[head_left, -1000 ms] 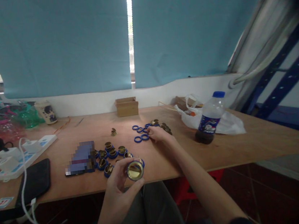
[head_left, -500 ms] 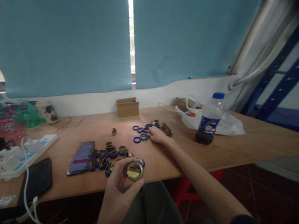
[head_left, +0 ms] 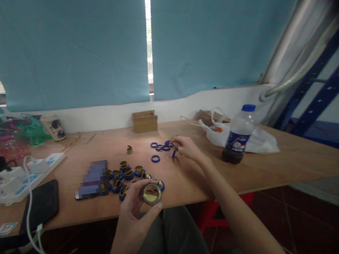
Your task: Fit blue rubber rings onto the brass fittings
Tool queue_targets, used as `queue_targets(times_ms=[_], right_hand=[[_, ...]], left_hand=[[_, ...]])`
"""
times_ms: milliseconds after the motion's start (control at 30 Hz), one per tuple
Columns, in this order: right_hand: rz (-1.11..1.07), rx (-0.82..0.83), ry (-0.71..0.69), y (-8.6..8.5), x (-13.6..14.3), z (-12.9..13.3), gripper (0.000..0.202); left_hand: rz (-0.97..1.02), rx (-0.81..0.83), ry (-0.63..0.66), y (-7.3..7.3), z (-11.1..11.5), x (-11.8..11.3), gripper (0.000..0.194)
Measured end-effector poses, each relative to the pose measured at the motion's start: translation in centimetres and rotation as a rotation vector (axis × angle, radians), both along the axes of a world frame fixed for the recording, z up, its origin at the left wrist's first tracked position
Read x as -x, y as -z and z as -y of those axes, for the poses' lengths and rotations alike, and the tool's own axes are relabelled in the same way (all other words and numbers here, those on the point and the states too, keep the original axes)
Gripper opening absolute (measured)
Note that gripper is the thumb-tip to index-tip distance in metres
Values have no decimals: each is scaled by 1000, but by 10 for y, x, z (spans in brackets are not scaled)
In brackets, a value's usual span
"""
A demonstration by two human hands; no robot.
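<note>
Presently, the left hand (head_left: 134, 220) is gripping a round gold piece (head_left: 152, 194) between thumb and fingers, holding its open face up at the near edge of the wooden table (head_left: 185, 184). Farther off and to the right, the right hand (head_left: 188, 147) is pinching a blue ring (head_left: 174, 152) in its fingertips, with the ring standing edge-on. Just left of that hand, several loose blue rings (head_left: 166, 147) are lying close together, while a single blue ring (head_left: 155, 159) is resting nearer, apart from them. Gold-and-blue pieces (head_left: 128, 173) are sitting in a cluster left of centre, between the left hand and a pixelated flat object (head_left: 94, 179). One small gold piece (head_left: 129, 149) is standing alone on the far side of the cluster. A cardboard box (head_left: 145, 124) is resting at the far edge, and a bottle of dark drink (head_left: 236, 140) is standing on the right, beside a white plastic bag (head_left: 215, 137).
</note>
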State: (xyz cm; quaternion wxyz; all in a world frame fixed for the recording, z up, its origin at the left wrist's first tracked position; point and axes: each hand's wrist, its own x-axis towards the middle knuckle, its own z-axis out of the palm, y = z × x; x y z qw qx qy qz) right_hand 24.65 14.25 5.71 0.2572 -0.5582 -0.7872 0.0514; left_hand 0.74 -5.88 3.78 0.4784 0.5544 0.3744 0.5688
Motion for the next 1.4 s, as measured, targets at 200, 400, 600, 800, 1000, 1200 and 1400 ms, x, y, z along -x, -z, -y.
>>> queue_targets(times_ms=[200, 400, 600, 800, 1000, 1200, 1400], right_hand=[[-108, -89, 91, 2, 9, 14, 23], [-193, -69, 98, 25, 30, 48, 18], [-267, -17, 58, 54, 44, 82, 17], [-422, -77, 41, 49, 45, 87, 16], [-666, -177, 90, 29, 50, 104, 14], [-892, -102, 67, 17, 70, 154, 23], [-1205, 273, -156, 8, 83, 187, 34]], left_hand=[[-5, -10, 0, 2, -3, -3, 38], [-9, 11, -10, 3, -3, -4, 38], [-18, -11, 3, 5, -4, -3, 39], [-56, -32, -7, 6, -4, -2, 40], [-88, -53, -66, 2, -2, -3, 38], [-27, -18, -61, -2, 1, -4, 36], [-77, -56, 16, 1, 4, -3, 47]])
